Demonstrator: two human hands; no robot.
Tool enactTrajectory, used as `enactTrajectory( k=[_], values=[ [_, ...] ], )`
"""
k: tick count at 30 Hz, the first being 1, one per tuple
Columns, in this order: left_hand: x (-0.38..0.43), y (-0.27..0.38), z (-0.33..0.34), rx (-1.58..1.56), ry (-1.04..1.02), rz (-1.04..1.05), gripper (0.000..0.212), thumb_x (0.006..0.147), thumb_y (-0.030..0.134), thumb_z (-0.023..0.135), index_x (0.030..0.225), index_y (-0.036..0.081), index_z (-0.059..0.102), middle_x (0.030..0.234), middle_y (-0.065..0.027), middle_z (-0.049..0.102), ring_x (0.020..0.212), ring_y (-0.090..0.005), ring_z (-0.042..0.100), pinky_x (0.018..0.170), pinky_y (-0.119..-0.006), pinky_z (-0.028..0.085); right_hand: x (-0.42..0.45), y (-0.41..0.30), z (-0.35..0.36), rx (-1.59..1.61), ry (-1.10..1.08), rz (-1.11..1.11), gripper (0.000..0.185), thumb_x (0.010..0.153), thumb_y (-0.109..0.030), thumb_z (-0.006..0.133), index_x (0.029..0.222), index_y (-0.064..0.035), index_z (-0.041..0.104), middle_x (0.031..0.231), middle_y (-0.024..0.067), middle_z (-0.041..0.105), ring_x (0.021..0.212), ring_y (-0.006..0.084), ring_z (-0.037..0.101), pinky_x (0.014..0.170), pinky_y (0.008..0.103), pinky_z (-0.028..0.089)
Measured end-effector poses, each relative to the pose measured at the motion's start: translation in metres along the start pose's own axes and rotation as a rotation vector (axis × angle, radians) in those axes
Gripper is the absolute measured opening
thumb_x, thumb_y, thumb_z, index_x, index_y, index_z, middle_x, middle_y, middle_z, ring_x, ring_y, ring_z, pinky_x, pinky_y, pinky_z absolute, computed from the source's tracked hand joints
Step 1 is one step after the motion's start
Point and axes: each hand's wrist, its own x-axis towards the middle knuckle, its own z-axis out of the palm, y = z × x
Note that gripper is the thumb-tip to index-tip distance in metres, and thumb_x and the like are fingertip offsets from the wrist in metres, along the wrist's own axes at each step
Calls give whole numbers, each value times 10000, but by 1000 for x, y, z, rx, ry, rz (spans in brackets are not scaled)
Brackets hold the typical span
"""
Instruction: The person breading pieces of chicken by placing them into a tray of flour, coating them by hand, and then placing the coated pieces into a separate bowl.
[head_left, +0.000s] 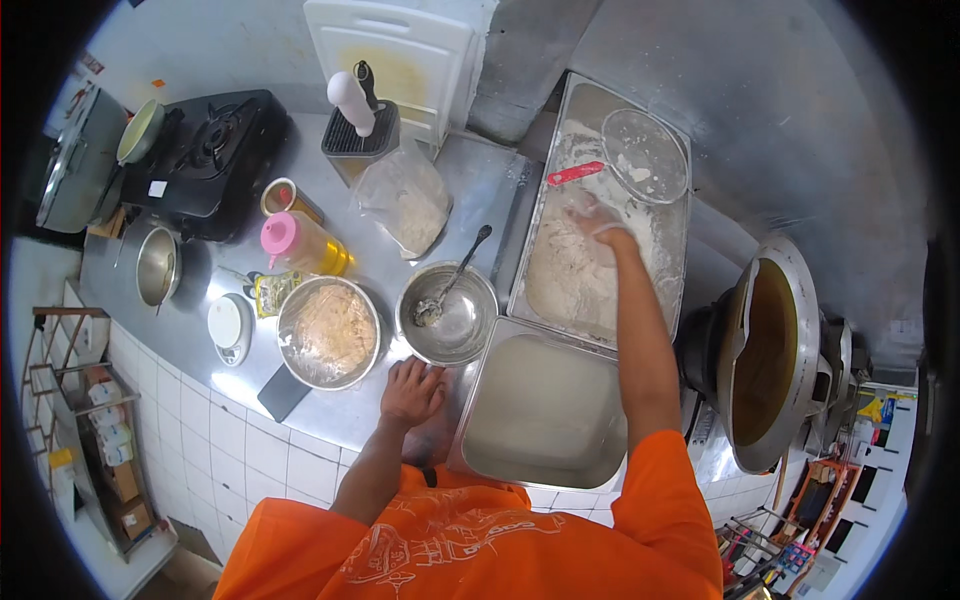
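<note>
My right hand, in a thin clear plastic glove, is down in the flour of a long steel tray; its fingers are partly hidden by flour. Behind it in the tray lies a round mesh strainer with a red handle. My bare left hand rests on the steel counter, fingers spread, by a steel bowl holding a spoon. Left of that bowl, another steel bowl contains pale, coated raw food, perhaps meat. A steel pan of cloudy liquid sits nearest my body.
A large wok of oil stands at the right. On the counter's left are a pink-capped oil bottle, a bag of flour, a kitchen scale, a dark flat object and a black gas stove. White cutting boards lean behind.
</note>
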Motion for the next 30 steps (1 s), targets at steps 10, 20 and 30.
enactTrajectory(
  k=[10, 20, 30],
  values=[
    [-9, -1, 12, -40, 11, -57, 455, 890, 377, 542, 1299, 180, 525, 1267, -111, 501, 1260, -294, 413, 1027, -512, 336, -68, -75, -24, -305, -481, -298, 743, 818, -580, 599, 1324, -43, 508, 1197, 256, 615, 1118, 392, 587, 972, 422, 445],
    [-2, -4, 7, -25, 70, -24, 460, 898, 381, 526, 1312, 182, 508, 1207, -132, 500, 1224, -308, 423, 1022, -503, 324, -43, -56, 85, -595, -195, -322, 608, 811, -421, 653, 1300, -77, 542, 1156, 212, 640, 1050, 348, 620, 893, 385, 496],
    [1, 3, 6, -42, 102, -14, 444, 892, 370, 537, 1298, 191, 539, 1271, -98, 514, 1238, -286, 444, 1012, -479, 350, -72, 18, 73, -486, 156, -103, 773, 818, -473, 625, 1449, -95, 389, 1275, 233, 576, 1159, 377, 573, 975, 406, 463]
  ],
)
